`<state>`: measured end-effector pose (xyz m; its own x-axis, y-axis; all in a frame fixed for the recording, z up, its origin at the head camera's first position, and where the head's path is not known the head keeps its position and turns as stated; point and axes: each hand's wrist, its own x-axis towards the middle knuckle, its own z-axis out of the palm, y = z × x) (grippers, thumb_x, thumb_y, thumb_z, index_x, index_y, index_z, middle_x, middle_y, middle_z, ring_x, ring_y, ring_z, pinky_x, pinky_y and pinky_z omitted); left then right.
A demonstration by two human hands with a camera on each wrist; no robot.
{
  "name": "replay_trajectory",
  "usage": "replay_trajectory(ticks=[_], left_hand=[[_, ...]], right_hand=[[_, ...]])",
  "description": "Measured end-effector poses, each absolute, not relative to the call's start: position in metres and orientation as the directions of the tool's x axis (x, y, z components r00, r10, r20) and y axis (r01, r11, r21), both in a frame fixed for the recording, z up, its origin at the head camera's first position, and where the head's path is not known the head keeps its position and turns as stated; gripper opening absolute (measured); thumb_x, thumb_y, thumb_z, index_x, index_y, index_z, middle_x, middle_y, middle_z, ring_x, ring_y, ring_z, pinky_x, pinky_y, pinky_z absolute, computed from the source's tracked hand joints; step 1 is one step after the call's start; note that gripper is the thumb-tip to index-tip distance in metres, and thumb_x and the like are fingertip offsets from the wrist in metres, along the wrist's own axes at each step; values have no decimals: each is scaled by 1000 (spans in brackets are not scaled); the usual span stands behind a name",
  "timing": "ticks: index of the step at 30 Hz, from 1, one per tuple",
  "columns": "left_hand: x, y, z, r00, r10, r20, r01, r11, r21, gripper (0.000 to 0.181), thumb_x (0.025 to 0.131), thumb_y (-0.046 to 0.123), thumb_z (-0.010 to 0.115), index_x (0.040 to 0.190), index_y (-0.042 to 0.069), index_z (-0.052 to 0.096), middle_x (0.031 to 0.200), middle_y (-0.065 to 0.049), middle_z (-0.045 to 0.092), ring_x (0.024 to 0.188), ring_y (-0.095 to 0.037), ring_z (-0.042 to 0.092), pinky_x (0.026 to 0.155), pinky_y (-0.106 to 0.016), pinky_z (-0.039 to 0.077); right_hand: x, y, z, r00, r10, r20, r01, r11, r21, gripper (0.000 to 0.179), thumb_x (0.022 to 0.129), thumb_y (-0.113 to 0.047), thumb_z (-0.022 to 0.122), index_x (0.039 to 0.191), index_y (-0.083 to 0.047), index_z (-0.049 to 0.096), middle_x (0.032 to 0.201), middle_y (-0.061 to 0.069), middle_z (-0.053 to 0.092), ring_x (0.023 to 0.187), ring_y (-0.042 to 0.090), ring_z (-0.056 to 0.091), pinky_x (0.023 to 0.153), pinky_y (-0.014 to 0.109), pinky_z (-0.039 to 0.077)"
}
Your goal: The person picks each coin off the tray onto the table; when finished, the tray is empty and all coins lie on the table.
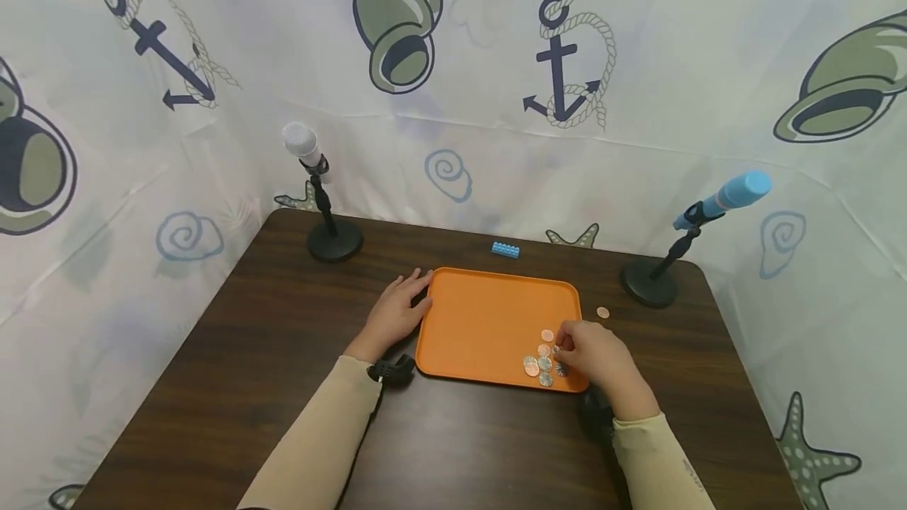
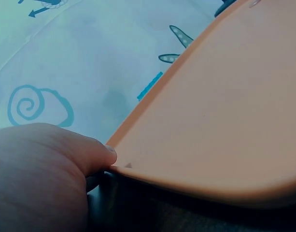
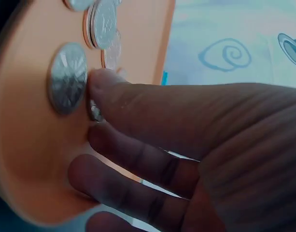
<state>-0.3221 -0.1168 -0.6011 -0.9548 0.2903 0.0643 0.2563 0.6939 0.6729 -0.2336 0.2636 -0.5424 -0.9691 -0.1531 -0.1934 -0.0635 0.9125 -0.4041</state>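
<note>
An orange tray (image 1: 496, 313) lies on the dark table. My left hand (image 1: 397, 313) rests at its left edge, fingers extended toward the far corner; in the left wrist view the thumb (image 2: 102, 152) touches the rim. Several silver and copper coins lie at the tray's near right, among them a silver coin (image 1: 546, 378) and a copper coin (image 1: 548, 335). Over this part, my right hand (image 1: 598, 356) reaches down across the right rim. Its thumb and index finger pinch a silver coin (image 3: 95, 112), mostly hidden by the thumb. Another silver coin (image 3: 68, 77) lies just beside the thumb tip.
Outside the tray's right edge lies one copper coin (image 1: 603, 312). A blue studded toy brick (image 1: 506, 249) sits behind the tray. Two black stands hold a white microphone (image 1: 301, 142) at the back left and a blue microphone (image 1: 737, 191) at the back right. A printed cloth hangs behind.
</note>
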Motion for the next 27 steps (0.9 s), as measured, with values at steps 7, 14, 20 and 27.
replay_trajectory(ticks=[7,14,20,27], left_hand=[[-322,-117,-604,-948,301,104,290,681,672,60,112,32,64,168,19,47,173,-7,46,167,-28,33,139,-59,18],[-321,-118,-604,-942,311,125,311,672,672,60,111,30,64,167,17,47,172,-8,47,166,-29,35,139,-60,19],[-320,-118,-604,-943,313,117,304,657,690,60,112,30,64,168,18,46,173,-8,46,167,-29,33,139,-60,18],[-321,-120,-605,-943,314,115,303,657,691,60,112,33,63,168,19,46,173,-6,46,167,-27,33,140,-59,18]], right_hand=[[-232,266,-550,-971,-162,-176,-58,873,-485,18,96,-16,84,98,-14,67,81,0,61,70,16,56,61,30,47],[-227,278,-557,-976,-170,-136,-42,761,-647,12,99,-15,81,104,-18,70,87,1,68,74,17,64,64,28,57],[-230,298,-565,-990,-137,-33,-59,610,-790,12,100,-23,82,107,-16,74,98,6,59,87,22,52,67,25,52],[-232,330,-577,-999,-30,21,-25,129,-991,21,109,-19,70,120,-2,66,93,-2,64,63,18,44,51,28,39]])
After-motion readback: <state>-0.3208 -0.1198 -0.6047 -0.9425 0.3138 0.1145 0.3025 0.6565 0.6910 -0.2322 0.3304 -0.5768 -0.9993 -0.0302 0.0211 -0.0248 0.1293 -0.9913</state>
